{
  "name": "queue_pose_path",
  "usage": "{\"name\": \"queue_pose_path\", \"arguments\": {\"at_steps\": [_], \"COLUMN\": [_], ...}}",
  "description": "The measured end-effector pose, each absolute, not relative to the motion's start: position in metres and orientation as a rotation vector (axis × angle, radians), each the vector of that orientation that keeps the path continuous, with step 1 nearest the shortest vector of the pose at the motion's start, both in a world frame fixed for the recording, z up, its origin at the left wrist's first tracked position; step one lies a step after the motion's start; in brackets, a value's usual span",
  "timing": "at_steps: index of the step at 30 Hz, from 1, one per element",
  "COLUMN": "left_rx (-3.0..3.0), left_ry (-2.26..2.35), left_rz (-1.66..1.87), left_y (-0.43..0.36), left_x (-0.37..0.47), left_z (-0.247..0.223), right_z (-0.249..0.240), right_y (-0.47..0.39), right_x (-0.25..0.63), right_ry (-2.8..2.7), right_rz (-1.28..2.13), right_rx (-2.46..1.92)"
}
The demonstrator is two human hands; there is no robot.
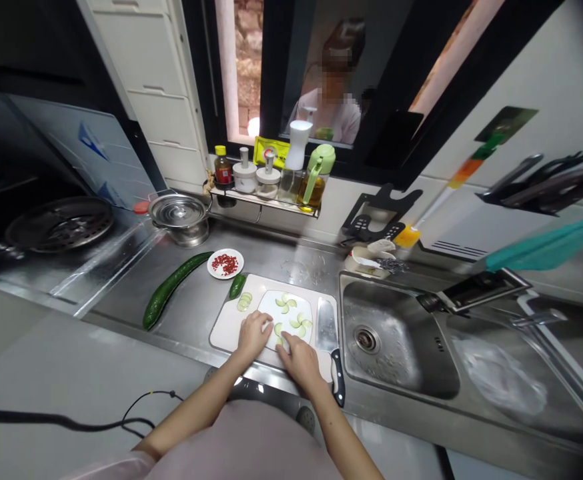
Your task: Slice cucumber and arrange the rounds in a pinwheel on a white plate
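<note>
A white square plate (pixel 270 299) rests on the pale cutting board (pixel 229 327), with several thin cucumber slices (pixel 299 325) laid out in pinwheel groups. My left hand (pixel 255 333) is at the plate's near left edge, fingers curled together; what they hold, if anything, is hidden. At the near edge my right hand (pixel 299 360) has its thumb and forefinger on a cucumber slice (pixel 278 329). More overlapping slices (pixel 244 301) and a cut cucumber piece (pixel 237 286) lie at the board's left. A broad-bladed kitchen knife (pixel 327 325) lies along its right side.
A whole cucumber (pixel 174 288) and a small plate of red bits (pixel 225 264) lie left of the board. Behind stand a lidded steel pot (pixel 180 217) and a condiment rack (pixel 266 197). The sink (pixel 396 340) is right; a pan (pixel 61 223) is far left.
</note>
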State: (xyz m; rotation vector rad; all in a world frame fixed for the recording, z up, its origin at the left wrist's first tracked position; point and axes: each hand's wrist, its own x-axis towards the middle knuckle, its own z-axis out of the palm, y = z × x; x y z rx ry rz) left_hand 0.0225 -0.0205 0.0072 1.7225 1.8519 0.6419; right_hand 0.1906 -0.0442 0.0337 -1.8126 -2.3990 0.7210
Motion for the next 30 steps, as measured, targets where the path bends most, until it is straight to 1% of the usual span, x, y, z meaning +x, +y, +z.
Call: {"name": "queue_pose_path", "arguments": {"at_steps": [5, 10, 22, 26, 30], "left_rx": [1.376, 1.249, 1.279, 1.287, 1.283], "left_ry": [2.246, 2.419, 2.476, 2.443, 2.374], "left_rz": [0.658, 0.61, 0.533, 0.57, 0.693], "left_y": [-0.02, -0.013, -0.001, -0.002, -0.002], "left_x": [-0.007, -0.029, -0.029, -0.028, -0.028], "left_z": [0.001, -0.006, -0.012, -0.01, -0.01], "right_z": [0.038, 0.038, 0.039, 0.037, 0.038], "right_y": [-0.051, -0.057, -0.06, -0.059, -0.059], "right_x": [0.206, 0.221, 0.221, 0.222, 0.223], "right_ry": [-2.231, -2.133, -2.105, -2.107, -2.099], "right_rz": [0.734, 0.73, 0.74, 0.753, 0.759], "right_rx": [-1.794, -1.764, -1.75, -1.756, -1.751]}}
